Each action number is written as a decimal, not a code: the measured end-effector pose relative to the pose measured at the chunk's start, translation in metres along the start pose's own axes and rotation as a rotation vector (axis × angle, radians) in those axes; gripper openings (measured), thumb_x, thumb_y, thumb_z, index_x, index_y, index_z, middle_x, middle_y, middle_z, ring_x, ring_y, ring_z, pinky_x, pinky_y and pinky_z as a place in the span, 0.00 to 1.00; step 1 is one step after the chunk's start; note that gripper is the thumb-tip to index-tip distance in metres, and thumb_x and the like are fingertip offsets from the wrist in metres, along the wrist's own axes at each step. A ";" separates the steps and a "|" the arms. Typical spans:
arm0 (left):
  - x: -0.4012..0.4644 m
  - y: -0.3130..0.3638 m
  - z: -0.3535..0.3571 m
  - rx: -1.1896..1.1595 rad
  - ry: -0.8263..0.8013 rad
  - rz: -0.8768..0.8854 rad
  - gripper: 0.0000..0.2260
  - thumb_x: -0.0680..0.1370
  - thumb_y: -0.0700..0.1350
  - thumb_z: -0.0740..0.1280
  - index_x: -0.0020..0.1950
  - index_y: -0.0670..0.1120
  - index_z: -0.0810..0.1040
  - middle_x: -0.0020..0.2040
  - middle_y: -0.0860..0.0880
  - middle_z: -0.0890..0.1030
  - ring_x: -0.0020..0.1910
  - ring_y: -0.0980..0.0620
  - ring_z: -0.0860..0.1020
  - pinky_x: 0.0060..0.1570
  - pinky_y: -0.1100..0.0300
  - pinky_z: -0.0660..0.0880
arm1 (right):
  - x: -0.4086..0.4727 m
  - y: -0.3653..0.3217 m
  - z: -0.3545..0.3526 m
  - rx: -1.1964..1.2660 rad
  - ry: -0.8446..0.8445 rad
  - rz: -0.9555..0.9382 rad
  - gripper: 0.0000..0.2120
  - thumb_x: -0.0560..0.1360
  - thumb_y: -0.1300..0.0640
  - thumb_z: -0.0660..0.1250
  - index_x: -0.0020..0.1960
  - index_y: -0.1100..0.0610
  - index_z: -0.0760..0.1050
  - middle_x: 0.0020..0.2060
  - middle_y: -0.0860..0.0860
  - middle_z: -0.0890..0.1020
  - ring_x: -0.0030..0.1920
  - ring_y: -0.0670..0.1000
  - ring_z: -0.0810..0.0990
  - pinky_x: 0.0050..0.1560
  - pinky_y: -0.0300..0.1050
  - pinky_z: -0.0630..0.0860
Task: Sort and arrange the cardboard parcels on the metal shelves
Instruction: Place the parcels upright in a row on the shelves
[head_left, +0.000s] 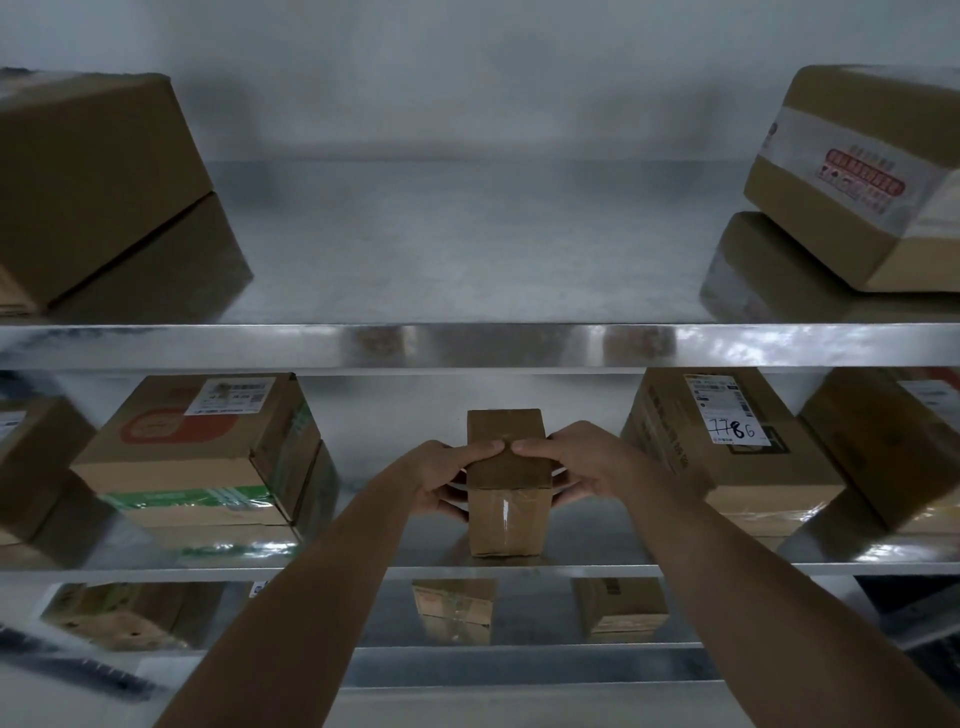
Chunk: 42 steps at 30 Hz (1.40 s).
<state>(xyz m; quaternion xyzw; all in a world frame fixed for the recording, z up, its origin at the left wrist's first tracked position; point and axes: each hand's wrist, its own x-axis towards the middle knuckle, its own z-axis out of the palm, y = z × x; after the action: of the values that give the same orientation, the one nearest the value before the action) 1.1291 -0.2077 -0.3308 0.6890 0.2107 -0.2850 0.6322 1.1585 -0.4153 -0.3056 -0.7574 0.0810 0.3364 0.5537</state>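
Now we are holding small cardboard parcel (509, 483) upright on middle metal shelf (597, 555), between both hands. Left hand (439, 480) gripping parcel's left side, thumb lying across its top, fingers curling around side. Right hand (574, 462) gripping right side, thumb meeting left thumb on top. Left of left hand, orange-and-green printed box (202, 457) is sitting well apart. Right of right hand, labelled box marked 7786 (727, 441) is sitting near. Upper shelf (467, 343) is carrying large plain box (98, 187) far left, taped box (862, 171) far right.
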 end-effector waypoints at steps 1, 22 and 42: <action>0.001 0.000 0.000 0.001 -0.005 0.000 0.24 0.72 0.56 0.78 0.57 0.40 0.80 0.57 0.39 0.83 0.54 0.40 0.84 0.52 0.42 0.83 | 0.001 0.001 0.000 0.003 -0.003 -0.004 0.24 0.71 0.52 0.79 0.60 0.64 0.78 0.52 0.61 0.85 0.49 0.60 0.87 0.51 0.60 0.84; -0.002 -0.003 0.001 -0.023 -0.014 0.019 0.21 0.73 0.55 0.77 0.55 0.41 0.79 0.55 0.40 0.84 0.52 0.41 0.84 0.48 0.46 0.82 | 0.001 0.007 0.001 -0.001 0.006 -0.041 0.23 0.71 0.50 0.79 0.58 0.63 0.78 0.52 0.60 0.86 0.49 0.60 0.87 0.55 0.62 0.83; -0.001 -0.027 0.014 -0.575 -0.015 0.035 0.29 0.74 0.66 0.71 0.63 0.45 0.77 0.62 0.39 0.81 0.57 0.39 0.82 0.53 0.46 0.82 | 0.000 0.017 0.007 -0.207 -0.012 -0.343 0.29 0.72 0.54 0.79 0.70 0.48 0.75 0.67 0.48 0.72 0.61 0.51 0.78 0.59 0.47 0.80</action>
<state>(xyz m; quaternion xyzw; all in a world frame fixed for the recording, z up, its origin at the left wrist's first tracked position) 1.1089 -0.2185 -0.3508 0.4826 0.2665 -0.2078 0.8080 1.1472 -0.4149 -0.3200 -0.8110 -0.0876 0.2481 0.5225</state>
